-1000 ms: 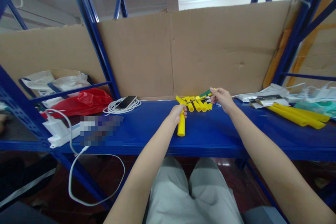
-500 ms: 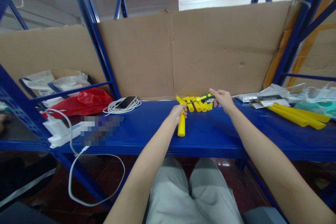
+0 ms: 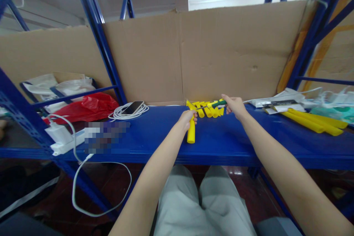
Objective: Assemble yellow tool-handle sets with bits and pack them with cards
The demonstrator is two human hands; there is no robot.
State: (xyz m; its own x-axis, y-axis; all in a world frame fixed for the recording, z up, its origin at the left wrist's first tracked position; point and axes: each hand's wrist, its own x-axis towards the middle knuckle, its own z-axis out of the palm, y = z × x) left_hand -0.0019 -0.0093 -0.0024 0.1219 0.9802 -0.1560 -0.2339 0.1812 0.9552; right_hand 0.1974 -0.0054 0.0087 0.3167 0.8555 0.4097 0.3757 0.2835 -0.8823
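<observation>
My left hand is closed around a yellow plastic tube, whose lower end points toward me and whose upper end shows above the fingers. In my right hand is the green-and-yellow handle of a screwdriver, held between thumb and fingers. Its thin shaft runs left to the tube at my left hand; the tip is hidden there. Behind the shaft, several short yellow tube pieces lie in a row on the blue shelf.
Longer yellow tubes lie at the right, beside silver packets. On the left are a phone on a coiled white cable, a red bag and a white power strip. A cardboard panel stands behind.
The screwdriver handle has turned in my right hand, showing more green now. My right hand's fingers have shifted slightly; my left hand and the tube stay in place.
</observation>
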